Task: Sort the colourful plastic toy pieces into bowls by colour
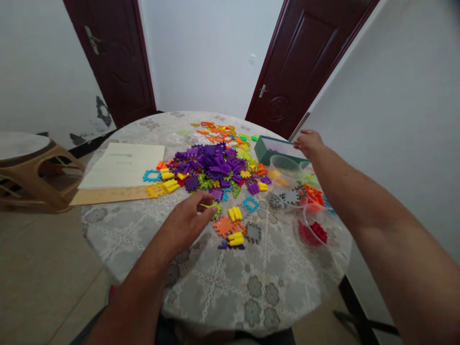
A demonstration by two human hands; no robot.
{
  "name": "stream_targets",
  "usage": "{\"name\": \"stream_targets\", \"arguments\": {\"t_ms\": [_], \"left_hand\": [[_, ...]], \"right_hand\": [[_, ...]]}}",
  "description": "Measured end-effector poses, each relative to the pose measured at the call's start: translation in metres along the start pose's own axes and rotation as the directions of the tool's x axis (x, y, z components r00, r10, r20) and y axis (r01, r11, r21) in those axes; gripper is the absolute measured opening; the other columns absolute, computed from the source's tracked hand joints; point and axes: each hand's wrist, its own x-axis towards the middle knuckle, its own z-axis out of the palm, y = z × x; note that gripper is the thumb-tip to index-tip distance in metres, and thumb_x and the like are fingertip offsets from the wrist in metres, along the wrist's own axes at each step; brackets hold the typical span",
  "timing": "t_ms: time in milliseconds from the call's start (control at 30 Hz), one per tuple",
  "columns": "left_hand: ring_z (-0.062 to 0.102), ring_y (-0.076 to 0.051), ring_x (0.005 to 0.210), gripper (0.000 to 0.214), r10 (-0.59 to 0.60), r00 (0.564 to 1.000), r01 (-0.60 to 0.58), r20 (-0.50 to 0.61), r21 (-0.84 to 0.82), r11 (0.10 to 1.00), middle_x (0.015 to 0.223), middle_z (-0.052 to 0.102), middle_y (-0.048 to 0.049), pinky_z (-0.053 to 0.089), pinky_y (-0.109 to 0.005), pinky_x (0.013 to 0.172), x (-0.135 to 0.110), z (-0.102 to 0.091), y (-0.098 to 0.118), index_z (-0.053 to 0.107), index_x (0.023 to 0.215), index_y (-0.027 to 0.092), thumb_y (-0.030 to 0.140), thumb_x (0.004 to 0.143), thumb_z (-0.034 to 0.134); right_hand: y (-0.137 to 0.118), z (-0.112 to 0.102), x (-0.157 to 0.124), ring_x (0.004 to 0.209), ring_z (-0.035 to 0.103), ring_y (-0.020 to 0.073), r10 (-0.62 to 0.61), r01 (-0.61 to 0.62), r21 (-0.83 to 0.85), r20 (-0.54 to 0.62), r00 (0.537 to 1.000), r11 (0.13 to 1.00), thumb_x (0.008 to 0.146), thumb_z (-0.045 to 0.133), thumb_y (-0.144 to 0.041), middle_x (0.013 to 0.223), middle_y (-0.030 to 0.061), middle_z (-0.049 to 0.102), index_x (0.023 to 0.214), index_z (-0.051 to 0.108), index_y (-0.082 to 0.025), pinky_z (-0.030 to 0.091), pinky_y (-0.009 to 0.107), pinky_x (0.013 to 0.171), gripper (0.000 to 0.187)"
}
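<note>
Your left hand [196, 215] is pinching a lime-green toy piece [217, 207]. Your right hand [309, 143] is hanging by the green box [262, 151], near the table's [212, 282] right edge; I can't tell its fingers' grip.

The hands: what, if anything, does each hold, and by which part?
Left hand: a lime-green piece, seemingly by an edge, between thumb and fingers. Right hand, near the green box: cannot be told.

The right hand [309, 143] is blurred; its grip cannot be determined. The left hand [189, 218] covers part of a lime-green toothed plastic piece [217, 209]. Handwriting on the cream paper sheet [124, 167] is illegible. The tan stool with round white top [21, 145] is cut off at the left edge.
</note>
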Motion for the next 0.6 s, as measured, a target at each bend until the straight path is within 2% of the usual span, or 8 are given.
{"name": "stream_targets", "arguments": {"t_ms": [100, 167, 200, 267, 333, 400, 467, 600], "left_hand": [[0.072, -0.025, 0.097, 0.034, 0.049, 0.992, -0.059, 0.119, 0.080, 0.995, 0.116, 0.075, -0.0080, 0.054, -0.035, 0.082, -0.002, 0.007, 0.001, 0.070, 0.117, 0.023, 0.045, 0.092, 0.064], [0.071, -0.025, 0.102, 0.035, 0.125, 0.975, -0.157, 0.183, 0.172, 0.973, 0.121, 0.074, -0.0084, 0.053, -0.037, 0.089, -0.004, 0.013, 0.000, 0.069, 0.122, 0.023, 0.039, 0.092, 0.065], [0.069, -0.026, 0.107, 0.036, 0.168, 0.963, -0.215, 0.209, 0.226, 0.950, 0.124, 0.073, -0.0091, 0.052, -0.039, 0.094, -0.005, 0.016, -0.001, 0.068, 0.125, 0.023, 0.036, 0.091, 0.066], [0.066, -0.029, 0.116, 0.040, 0.229, 0.938, -0.309, 0.261, 0.329, 0.893, 0.128, 0.071, -0.0110, 0.049, -0.042, 0.101, -0.007, 0.021, -0.001, 0.067, 0.128, 0.021, 0.030, 0.089, 0.069], [0.063, -0.032, 0.120, 0.044, 0.236, 0.923, -0.349, 0.304, 0.402, 0.847, 0.128, 0.069, -0.0127, 0.048, -0.044, 0.103, -0.009, 0.026, 0.000, 0.067, 0.129, 0.020, 0.028, 0.086, 0.073], [0.061, -0.033, 0.120, 0.048, 0.235, 0.911, -0.373, 0.339, 0.434, 0.820, 0.127, 0.068, -0.0130, 0.048, -0.044, 0.102, -0.012, 0.032, 0.002, 0.067, 0.130, 0.021, 0.030, 0.083, 0.077], [0.060, -0.033, 0.120, 0.054, 0.252, 0.895, -0.407, 0.368, 0.443, 0.799, 0.126, 0.067, -0.0120, 0.049, -0.044, 0.101, -0.015, 0.040, 0.004, 0.067, 0.132, 0.023, 0.035, 0.081, 0.081], [0.060, -0.031, 0.116, 0.047, 0.254, 0.882, -0.438, 0.397, 0.492, 0.753, 0.125, 0.065, -0.0110, 0.049, -0.043, 0.099, -0.020, 0.057, 0.006, 0.070, 0.126, 0.025, 0.037, 0.082, 0.080]], "right_hand": [[-0.018, -0.001, -0.032, 0.071, 0.061, 0.0127, -0.093, 0.097, -0.063, 0.057, 0.994, 0.993, 0.088, 0.063, -0.009, 0.089, 0.0036, 0.064, 0.117, 0.065, -0.016, 0.054, 0.027, 0.063, 0.030], [-0.031, -0.003, -0.078, 0.074, 0.064, 0.0142, -0.181, 0.203, -0.093, 0.205, 0.962, 0.975, 0.087, 0.066, -0.012, 0.090, 0.0050, 0.068, 0.110, 0.071, -0.015, 0.056, 0.028, 0.066, 0.023], [-0.036, -0.006, -0.107, 0.075, 0.065, 0.0156, -0.250, 0.319, -0.143, 0.363, 0.898, 0.937, 0.089, 0.067, -0.016, 0.089, 0.0058, 0.069, 0.109, 0.073, -0.016, 0.056, 0.029, 0.067, 0.021], [-0.040, -0.013, -0.174, 0.080, 0.067, 0.0180, -0.338, 0.580, -0.189, 0.656, 0.675, 0.792, 0.090, 0.071, -0.023, 0.090, 0.0056, 0.072, 0.109, 0.076, -0.020, 0.055, 0.031, 0.071, 0.020], [-0.032, -0.018, -0.240, 0.085, 0.068, 0.0198, -0.379, 0.747, -0.173, 0.775, 0.506, 0.642, 0.091, 0.073, -0.027, 0.098, 0.0052, 0.075, 0.115, 0.076, -0.025, 0.055, 0.033, 0.077, 0.024], [-0.015, -0.020, -0.291, 0.093, 0.070, 0.0230, -0.329, 0.785, -0.241, 0.809, 0.488, 0.571, 0.092, 0.073, -0.029, 0.113, 0.0070, 0.075, 0.127, 0.072, -0.028, 0.054, 0.036, 0.083, 0.035], [0.009, -0.016, -0.321, 0.103, 0.070, 0.0273, -0.235, 0.771, -0.341, 0.818, 0.525, 0.538, 0.092, 0.072, -0.028, 0.124, 0.0099, 0.072, 0.133, 0.068, -0.027, 0.054, 0.039, 0.088, 0.041], [0.050, 0.000, -0.333, 0.119, 0.065, 0.0311, -0.117, 0.693, -0.440, 0.792, 0.599, 0.571, 0.093, 0.068, -0.030, 0.134, 0.0144, 0.064, 0.142, 0.060, -0.023, 0.051, 0.042, 0.098, 0.051]]}}
